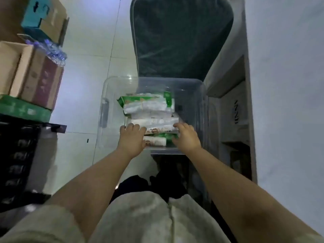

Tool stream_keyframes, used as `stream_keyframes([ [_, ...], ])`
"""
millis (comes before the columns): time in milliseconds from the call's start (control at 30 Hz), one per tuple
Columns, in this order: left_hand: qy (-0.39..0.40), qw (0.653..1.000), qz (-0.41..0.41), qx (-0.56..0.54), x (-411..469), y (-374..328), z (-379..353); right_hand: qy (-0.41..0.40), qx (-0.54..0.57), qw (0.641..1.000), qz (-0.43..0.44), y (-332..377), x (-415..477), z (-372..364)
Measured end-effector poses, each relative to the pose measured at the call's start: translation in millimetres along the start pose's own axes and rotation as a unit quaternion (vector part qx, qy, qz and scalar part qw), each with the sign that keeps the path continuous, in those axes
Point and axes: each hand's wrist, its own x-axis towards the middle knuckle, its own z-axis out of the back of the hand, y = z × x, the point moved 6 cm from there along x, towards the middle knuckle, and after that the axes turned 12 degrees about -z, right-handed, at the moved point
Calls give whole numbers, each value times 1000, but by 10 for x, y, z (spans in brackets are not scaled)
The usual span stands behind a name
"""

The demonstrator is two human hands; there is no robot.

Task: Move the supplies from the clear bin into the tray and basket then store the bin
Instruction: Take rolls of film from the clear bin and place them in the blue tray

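A clear plastic bin (112, 95) stands on the floor in front of me. Inside it lie several soft packs in white and green wrappers (149, 106), stacked side by side. My left hand (132, 139) and my right hand (186, 137) reach into the near end of the bin. Their fingers curl around the two ends of a white pack (158, 128), with a further white and green pack (156, 141) lying between the hands. No tray or basket is identifiable in this view.
Cardboard boxes (33, 81) and a pack of water bottles (52, 50) are stacked at the left above a black crate (19, 160). A dark padded object (180, 37) lies beyond the bin. A grey plastic unit (231, 106) stands at the right against the wall.
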Motion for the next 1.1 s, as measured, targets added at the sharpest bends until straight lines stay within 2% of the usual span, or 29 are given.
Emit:
stream_keyframes([
  [133, 51, 998, 11, -32, 360, 148, -333, 44, -22, 999, -12, -105, 456, -219],
  [300, 94, 994, 8, -45, 870, 406, -755, 61, -117, 991, 35, -26, 1072, -632],
  [500, 85, 991, -2, -107, 942, 599, -1119, 84, -260, 956, 110, 204, 1459, -1190],
  [767, 44, 977, 100, -183, 867, 884, -1247, 111, -269, 952, 94, 326, 1590, -1442],
  [933, 50, 984, 43, -168, 911, 742, -1199, 73, -234, 969, 38, 120, 1519, -1192],
  [1100, 185, 974, -75, -104, 1083, 499, -1396, 13, -177, 984, -2, -113, 1444, -967],
])
